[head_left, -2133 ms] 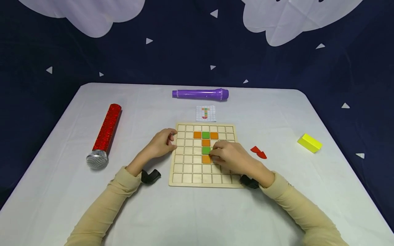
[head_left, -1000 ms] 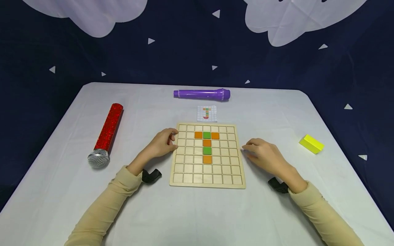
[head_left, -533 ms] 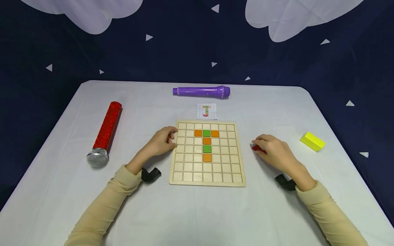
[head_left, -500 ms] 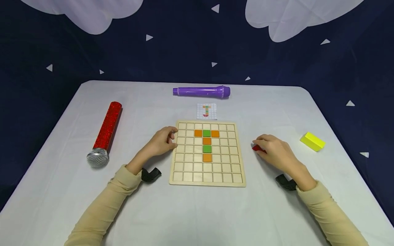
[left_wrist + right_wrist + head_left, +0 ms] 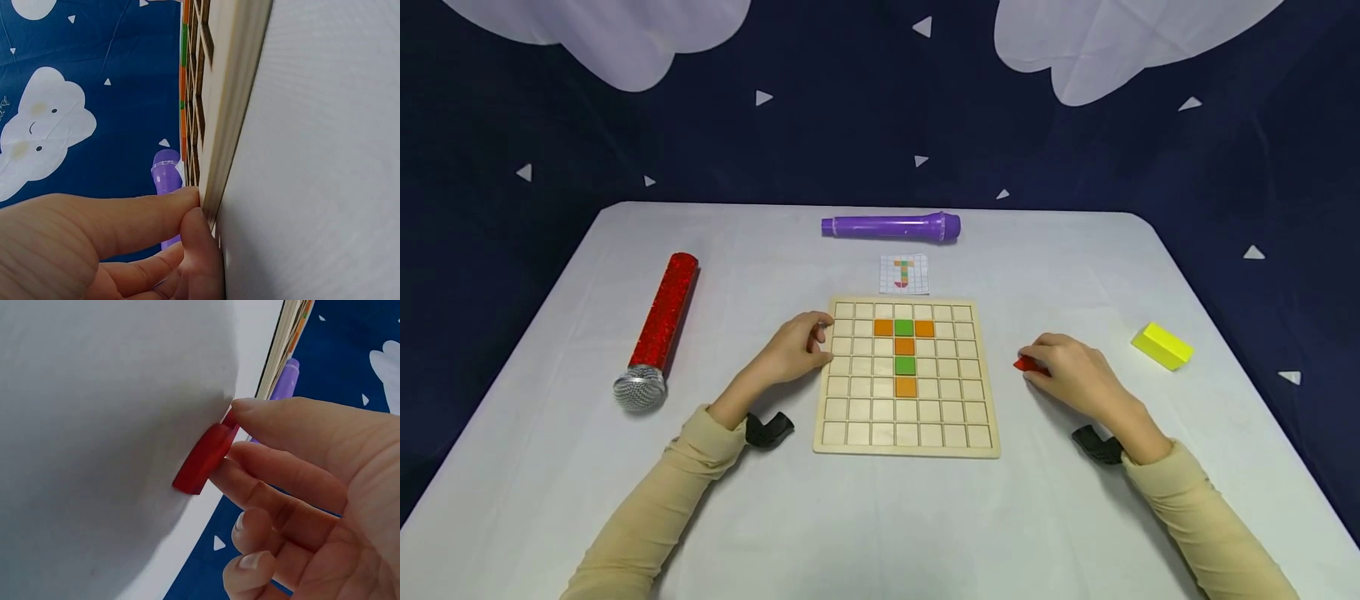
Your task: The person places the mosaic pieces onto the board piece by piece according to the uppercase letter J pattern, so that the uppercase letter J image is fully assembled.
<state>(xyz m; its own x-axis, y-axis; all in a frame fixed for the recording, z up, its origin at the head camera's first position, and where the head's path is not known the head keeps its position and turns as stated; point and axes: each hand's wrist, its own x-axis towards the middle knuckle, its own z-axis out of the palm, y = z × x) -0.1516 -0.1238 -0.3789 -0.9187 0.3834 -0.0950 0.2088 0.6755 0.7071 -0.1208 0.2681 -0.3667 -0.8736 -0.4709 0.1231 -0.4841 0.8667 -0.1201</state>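
My left hand (image 5: 790, 346) rests at the left edge of a wooden grid board (image 5: 857, 433). Thumb and fingertips touch that edge, as the left wrist view also shows. Set in the board's cells are several orange and green square tiles, forming a T; among them is a green tile (image 5: 905, 366). To the right of the board, my right hand (image 5: 1071, 375) pinches a red tile (image 5: 203, 459) with a curved side between thumb and fingers, low over the white cloth. A second red tile (image 5: 231, 419) shows behind it at the thumb tip.
Behind the board lies a small pattern card (image 5: 904, 274), then a purple toy microphone (image 5: 891, 227). A red glitter microphone (image 5: 662, 325) with a silver head lies at left. A yellow block (image 5: 1162, 346) sits at right. Black wrist straps (image 5: 769, 430) hang under both wrists.
My right hand has moved right, from over the board to the red tiles on the cloth, and now pinches at least one. The left hand has stayed at the board's edge.
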